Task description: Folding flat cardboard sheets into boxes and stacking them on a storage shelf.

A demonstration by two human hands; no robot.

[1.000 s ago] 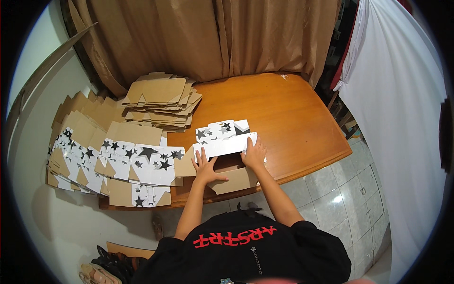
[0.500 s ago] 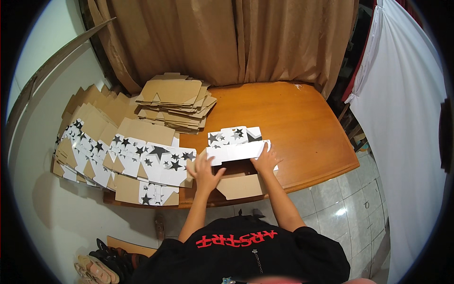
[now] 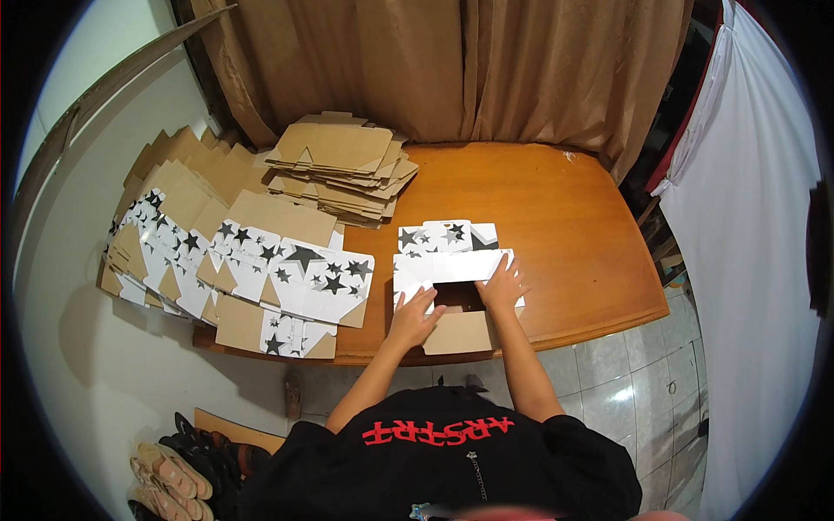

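One partly folded, star-printed cardboard box (image 3: 452, 266) sits near the front edge of the wooden surface (image 3: 565, 217) in the head view, its dark cavity open between the left hand (image 3: 415, 319) and the right hand (image 3: 501, 286). The left lies on the white left side, thumb apart from the fingers; the right rests on the right side with its fingers spread. Neither seems to pinch anything, though the fingers' undersides are hidden. A brown front flap (image 3: 460, 334) extends toward the person. The step in hand looks like pressing in the side panels; the next move probably calls for keeping both sides square while that flap comes up. To the left lie flattened star-printed boxes (image 3: 334, 300), with a stack of brown cardboard blanks (image 3: 334, 148) behind.
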